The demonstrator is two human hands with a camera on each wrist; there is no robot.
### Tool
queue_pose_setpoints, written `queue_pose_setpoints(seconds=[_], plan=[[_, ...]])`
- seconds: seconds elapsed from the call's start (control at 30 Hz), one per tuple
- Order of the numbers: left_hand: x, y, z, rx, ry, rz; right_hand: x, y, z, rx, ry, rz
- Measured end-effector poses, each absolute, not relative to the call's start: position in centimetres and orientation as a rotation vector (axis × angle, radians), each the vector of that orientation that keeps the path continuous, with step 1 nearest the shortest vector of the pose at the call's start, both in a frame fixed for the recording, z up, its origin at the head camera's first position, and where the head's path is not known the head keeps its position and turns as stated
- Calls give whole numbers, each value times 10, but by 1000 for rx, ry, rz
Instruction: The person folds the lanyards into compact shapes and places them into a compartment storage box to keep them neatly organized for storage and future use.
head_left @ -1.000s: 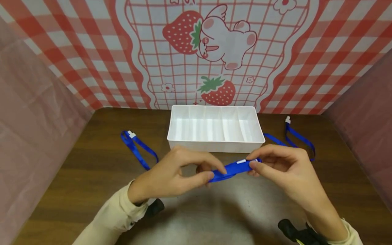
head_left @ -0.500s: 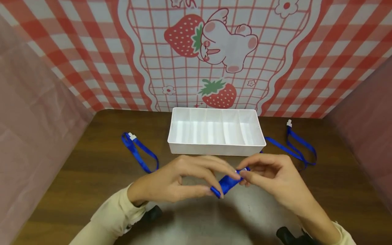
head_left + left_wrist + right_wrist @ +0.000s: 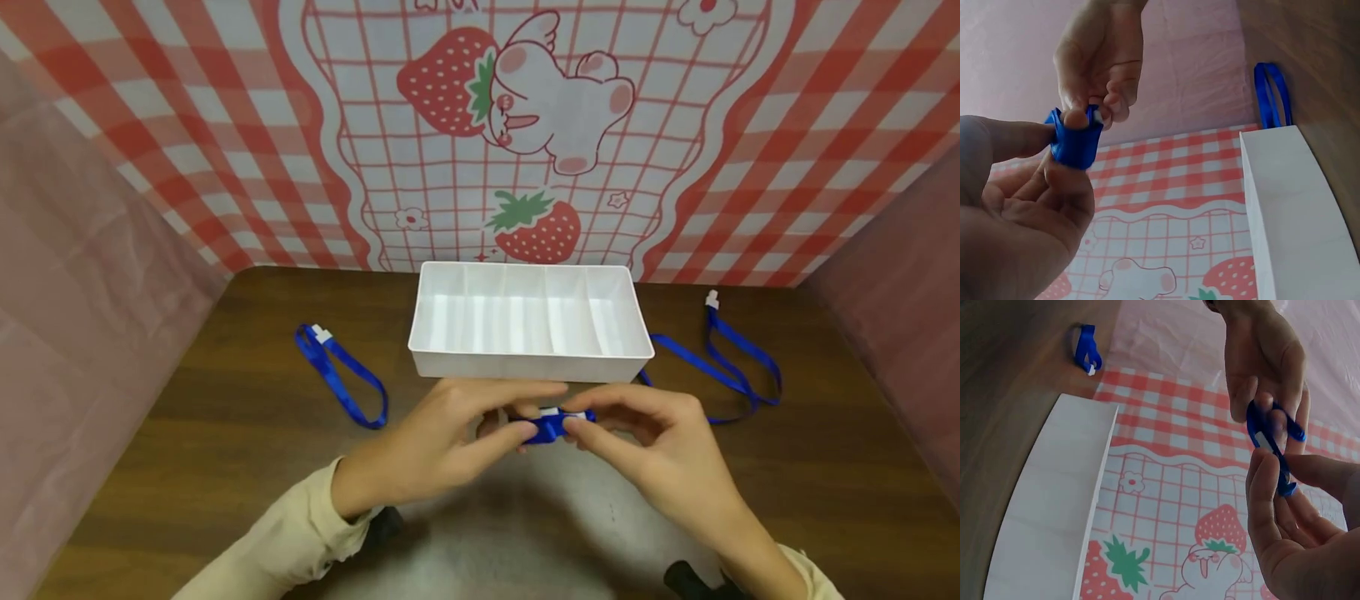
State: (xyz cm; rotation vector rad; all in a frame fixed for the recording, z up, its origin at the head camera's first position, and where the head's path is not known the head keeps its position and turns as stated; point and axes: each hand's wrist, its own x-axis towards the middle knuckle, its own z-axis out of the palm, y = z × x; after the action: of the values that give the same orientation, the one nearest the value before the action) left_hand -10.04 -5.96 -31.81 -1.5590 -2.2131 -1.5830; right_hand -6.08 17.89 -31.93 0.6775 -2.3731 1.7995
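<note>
left hand (image 3: 435, 446) and right hand (image 3: 660, 458) both pinch folded blue lanyard (image 3: 550, 429) between them; white divided box (image 3: 528, 367) just beyond, flanked by left-side lanyard (image 3: 334, 383) and right-side lanyard (image 3: 752, 347).

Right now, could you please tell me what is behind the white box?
Behind the white box rises a strawberry-printed cloth; the box hides the cloth's bottom edge there.

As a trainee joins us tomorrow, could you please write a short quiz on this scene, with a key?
1. True or false: the left hand and the right hand both hold the blue strap.
2. In the head view, the white box is: (a) upside down; (b) beyond both hands; (c) in the right hand.
3. Fill in: the box is divided into ___ compartments.
Key: 1 true; 2 b; 3 five.
</note>
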Motion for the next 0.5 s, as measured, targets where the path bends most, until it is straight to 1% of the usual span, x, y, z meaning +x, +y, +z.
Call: queue_pose_setpoints(seconds=[0.2,0.5], plan=[[-98,-54,-317,-1369,-2273,-1468,-64,170,-316,629,-2356,1754],[-96,-37,-320,-1261,-2160,-1361,-65,167,-316,638,-2311,1760]])
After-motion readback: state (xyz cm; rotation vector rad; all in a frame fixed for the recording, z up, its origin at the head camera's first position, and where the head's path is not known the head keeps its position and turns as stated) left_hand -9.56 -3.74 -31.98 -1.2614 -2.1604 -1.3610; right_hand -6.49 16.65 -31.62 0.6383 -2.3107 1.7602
